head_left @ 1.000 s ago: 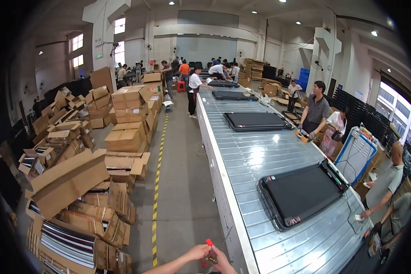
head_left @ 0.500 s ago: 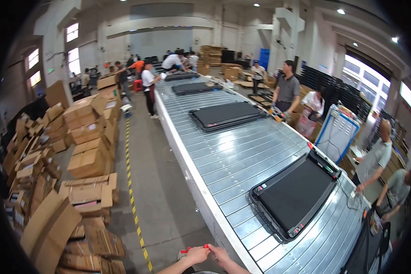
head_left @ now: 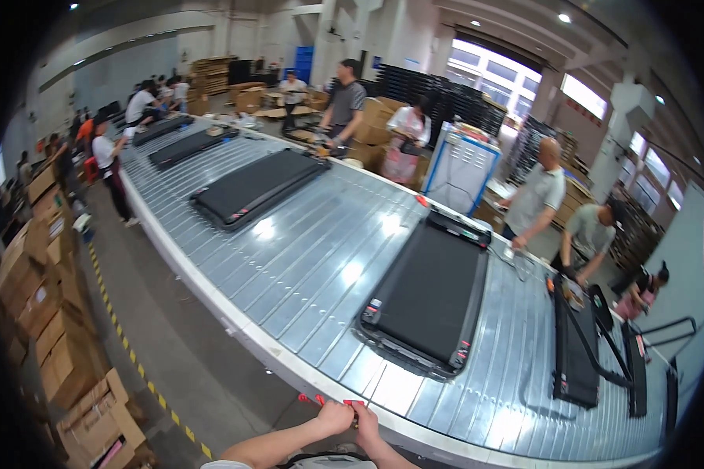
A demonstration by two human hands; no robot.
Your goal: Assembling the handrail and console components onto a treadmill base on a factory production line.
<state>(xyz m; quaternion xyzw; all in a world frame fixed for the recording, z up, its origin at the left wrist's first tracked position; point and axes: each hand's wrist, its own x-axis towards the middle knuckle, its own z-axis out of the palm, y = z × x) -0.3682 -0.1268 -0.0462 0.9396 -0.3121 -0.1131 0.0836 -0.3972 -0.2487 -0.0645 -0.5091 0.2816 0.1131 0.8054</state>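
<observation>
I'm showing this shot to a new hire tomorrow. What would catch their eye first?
First the long silver slatted conveyor running through the middle of the hall, with flat black treadmills lying on it one after another. At the bottom edge the person's left hand and right hand meet over a small red object. Stacked brown cardboard boxes line the left side.

Long metal slat conveyor [head_left: 305,258] carrying flat black treadmills [head_left: 426,301], more further back [head_left: 258,186]. Stacked cardboard boxes [head_left: 51,328] on the left. Workers (several) along the far side [head_left: 536,199]. Yellow dashed floor line [head_left: 117,332].
</observation>
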